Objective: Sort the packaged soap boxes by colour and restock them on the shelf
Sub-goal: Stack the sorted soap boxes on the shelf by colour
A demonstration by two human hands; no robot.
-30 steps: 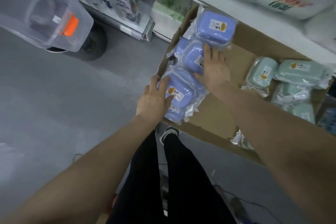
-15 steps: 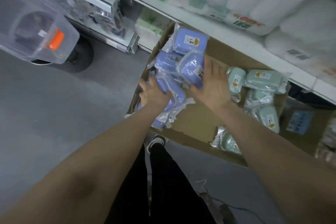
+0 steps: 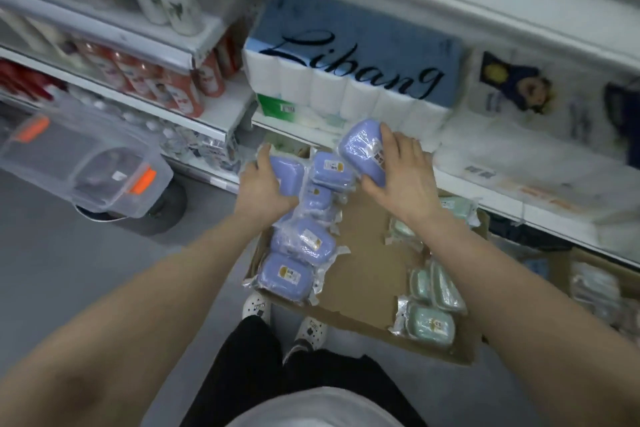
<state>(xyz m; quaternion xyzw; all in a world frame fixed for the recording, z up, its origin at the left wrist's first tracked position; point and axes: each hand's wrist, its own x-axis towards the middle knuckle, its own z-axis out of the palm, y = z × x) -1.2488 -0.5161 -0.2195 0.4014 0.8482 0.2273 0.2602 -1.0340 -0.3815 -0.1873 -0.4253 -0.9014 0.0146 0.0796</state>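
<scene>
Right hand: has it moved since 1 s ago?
Yes. Against the cardboard box, the right hand has gone from lying on the blue packs inside to the box's far edge, toward the shelf, now gripping one blue soap box.

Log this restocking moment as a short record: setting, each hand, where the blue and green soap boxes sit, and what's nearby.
setting: shop aisle, cardboard tray in front of the shelves
left hand: grips first blue box at the tray's far left
right hand: holds second blue box tilted, above the tray's far end
blue pile: along the tray's left side
green boxes: along the tray's right side
nearby: Libang tissue pack on the shelf; clear bin with orange latches at left
</scene>
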